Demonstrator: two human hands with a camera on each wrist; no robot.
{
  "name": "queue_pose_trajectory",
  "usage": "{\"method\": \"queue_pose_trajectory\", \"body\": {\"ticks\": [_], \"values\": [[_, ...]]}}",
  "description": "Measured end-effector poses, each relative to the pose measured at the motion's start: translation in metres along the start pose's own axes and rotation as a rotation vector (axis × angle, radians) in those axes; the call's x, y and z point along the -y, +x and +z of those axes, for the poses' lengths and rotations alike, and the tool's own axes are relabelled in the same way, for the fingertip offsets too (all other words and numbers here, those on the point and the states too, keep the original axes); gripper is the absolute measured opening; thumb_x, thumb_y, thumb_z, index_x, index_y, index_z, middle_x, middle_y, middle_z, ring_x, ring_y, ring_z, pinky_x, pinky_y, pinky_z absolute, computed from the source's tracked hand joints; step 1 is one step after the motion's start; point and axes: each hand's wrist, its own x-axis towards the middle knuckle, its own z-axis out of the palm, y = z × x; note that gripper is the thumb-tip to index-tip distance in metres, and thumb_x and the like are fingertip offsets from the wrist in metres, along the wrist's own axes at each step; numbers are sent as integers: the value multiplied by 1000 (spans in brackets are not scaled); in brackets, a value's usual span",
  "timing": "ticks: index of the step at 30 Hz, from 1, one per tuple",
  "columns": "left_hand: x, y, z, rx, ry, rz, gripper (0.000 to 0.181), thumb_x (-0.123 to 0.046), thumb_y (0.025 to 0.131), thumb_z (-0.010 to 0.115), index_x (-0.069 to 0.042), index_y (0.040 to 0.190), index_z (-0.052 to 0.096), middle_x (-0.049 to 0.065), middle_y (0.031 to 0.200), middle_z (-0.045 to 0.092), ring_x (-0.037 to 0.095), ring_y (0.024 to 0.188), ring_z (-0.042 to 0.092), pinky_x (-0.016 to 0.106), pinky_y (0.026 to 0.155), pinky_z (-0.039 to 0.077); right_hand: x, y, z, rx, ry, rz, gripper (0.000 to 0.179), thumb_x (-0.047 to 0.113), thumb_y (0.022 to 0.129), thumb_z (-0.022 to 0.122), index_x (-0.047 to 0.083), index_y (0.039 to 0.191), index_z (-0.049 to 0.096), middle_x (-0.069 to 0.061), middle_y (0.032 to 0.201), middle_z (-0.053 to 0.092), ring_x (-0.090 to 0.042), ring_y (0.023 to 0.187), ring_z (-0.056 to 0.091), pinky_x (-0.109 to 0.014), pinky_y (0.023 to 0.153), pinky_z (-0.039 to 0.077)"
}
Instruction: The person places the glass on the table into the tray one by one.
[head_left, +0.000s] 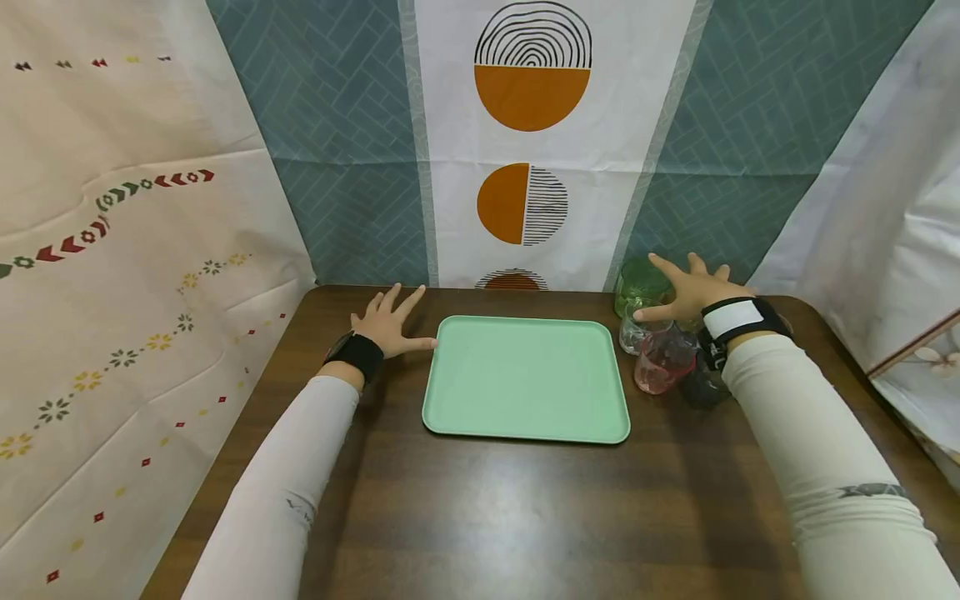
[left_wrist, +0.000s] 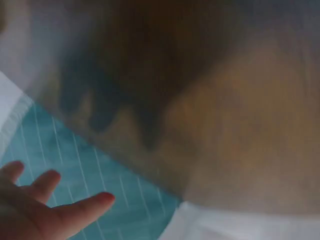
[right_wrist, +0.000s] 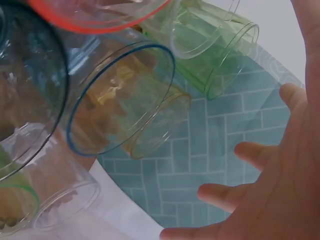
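My left hand is spread beside the left edge of a mint-green tray, thumb tip at its rim; whether they touch I cannot tell. In the left wrist view, the fingers are straight. My right hand, its fingers spread, is over a group of drinking glasses at the tray's right and holds none. Among them are a green glass, a small clear glass, a pink glass and a dark glass. The right wrist view also shows a blue-rimmed glass. The arm partly hides the group.
The tray stands on a dark brown wooden table. Behind it hangs a teal and white patterned cloth. A cream embroidered cloth hangs along the left, and a white cloth along the right.
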Motion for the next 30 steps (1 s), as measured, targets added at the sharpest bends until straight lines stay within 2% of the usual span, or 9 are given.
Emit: {"method": "queue_pose_trajectory", "body": {"ticks": [2,7,12,15,19,24,26,30], "values": [[0,-3,8,20,-66,1,110,-84,70,50,-32,154,1,19,160,7,49,139,15,79,98,23,4,6,-1,-11,-18,-20,112,73,75,59,24,155,-2,-41,149,-9,-78,118,-8,-92,77,14],[-5,-15,20,86,-240,14,112,-79,76,49,-19,155,-2,24,158,9,48,138,21,67,103,34,13,19,1,-45,-20,-82,106,68,79,59,22,155,2,-40,150,-6,-76,121,-3,-90,84,13],[-22,-30,20,148,-406,64,105,-64,85,55,-11,154,-4,23,159,3,41,143,13,63,110,27,21,26,5,-66,4,-114,102,63,82,60,19,155,5,-41,150,-4,-73,124,-3,-87,87,19],[-32,-36,18,163,-488,81,104,-60,87,56,-8,153,-5,23,159,1,40,144,7,63,112,22,25,30,7,-80,7,-117,98,61,85,59,16,155,7,-42,149,-3,-73,125,-1,-87,86,23],[-44,-40,16,184,-622,43,97,-49,91,58,-4,153,-4,24,158,4,40,143,13,60,112,25,25,38,11,-101,9,-111,93,58,87,57,14,154,9,-43,148,-1,-73,124,3,-86,86,24],[-47,-43,19,180,-835,19,78,-17,97,57,-2,152,4,22,158,12,37,141,23,54,111,32,20,50,15,-106,12,-99,91,61,89,52,12,154,10,-44,146,0,-73,122,9,-85,86,26],[-43,-43,24,155,-876,38,72,-9,96,56,1,151,10,24,157,18,38,139,26,53,109,35,18,55,16,-105,15,-98,92,62,88,50,10,153,12,-45,146,0,-73,122,10,-84,86,27],[-32,-41,39,106,-915,47,66,-4,93,59,-1,149,25,23,152,31,35,135,36,50,105,42,14,61,17,-97,33,-95,87,54,90,56,7,152,16,-47,144,2,-73,121,13,-84,86,27]]}}
